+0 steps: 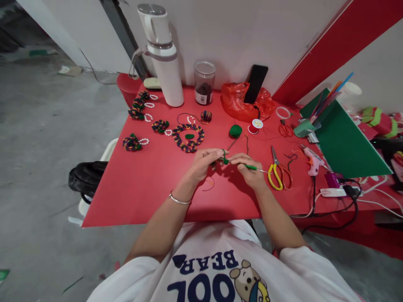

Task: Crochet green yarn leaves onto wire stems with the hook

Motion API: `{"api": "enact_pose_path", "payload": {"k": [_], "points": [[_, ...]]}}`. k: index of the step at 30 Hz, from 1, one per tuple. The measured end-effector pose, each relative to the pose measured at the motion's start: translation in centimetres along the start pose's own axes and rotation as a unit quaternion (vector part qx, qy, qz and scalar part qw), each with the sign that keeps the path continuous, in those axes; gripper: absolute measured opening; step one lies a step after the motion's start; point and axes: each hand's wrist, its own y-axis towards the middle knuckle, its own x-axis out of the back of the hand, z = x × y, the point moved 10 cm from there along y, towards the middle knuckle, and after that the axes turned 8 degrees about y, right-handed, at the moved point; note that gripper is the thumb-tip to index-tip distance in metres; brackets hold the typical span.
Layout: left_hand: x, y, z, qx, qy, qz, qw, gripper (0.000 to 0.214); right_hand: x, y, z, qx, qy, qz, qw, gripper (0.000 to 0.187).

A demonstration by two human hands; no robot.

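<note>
My left hand (204,161) is closed in a pinch on a small green yarn piece (224,160) above the red table (141,184). My right hand (248,170) grips a green-handled crochet hook (255,168), its tip at the yarn piece. A strand of green yarn runs from the piece to a green yarn ball (235,131) farther back. A silver bangle (179,199) is on my left wrist.
Yellow-handled scissors (276,174) and a pink glue gun (311,161) lie to the right. Several multicoloured crocheted pieces with pearl beads (188,136) lie at the left. A white flask (163,56), a jar (204,82), a red bag with a phone (247,100) stand at the back.
</note>
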Motion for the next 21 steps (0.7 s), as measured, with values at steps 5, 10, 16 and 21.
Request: {"api": "enact_pose_path", "payload": {"k": [5, 10, 16, 21], "points": [[0.2, 0.2, -0.2, -0.009, 0.031, -0.008, 0.999, 0.044, -0.5, -0.3, -0.6, -0.021, -0.020, 0.015, 0.999, 0.021], [0.3, 0.2, -0.5, -0.015, 0.035, -0.006, 0.999, 0.052, 0.1, -0.5, -1.1, -0.030, -0.004, -0.012, 0.999, 0.023], [-0.2, 0.0, -0.5, -0.018, 0.003, -0.002, 1.000, 0.050, 1.3, -0.8, -3.4, -0.070, 0.099, -0.074, 0.990, 0.035], [-0.8, 0.3, 0.1, -0.013, -0.018, 0.008, 1.000, 0.047, 0.6, -1.0, -4.9, -0.099, 0.183, -0.114, 0.972, 0.037]]}}
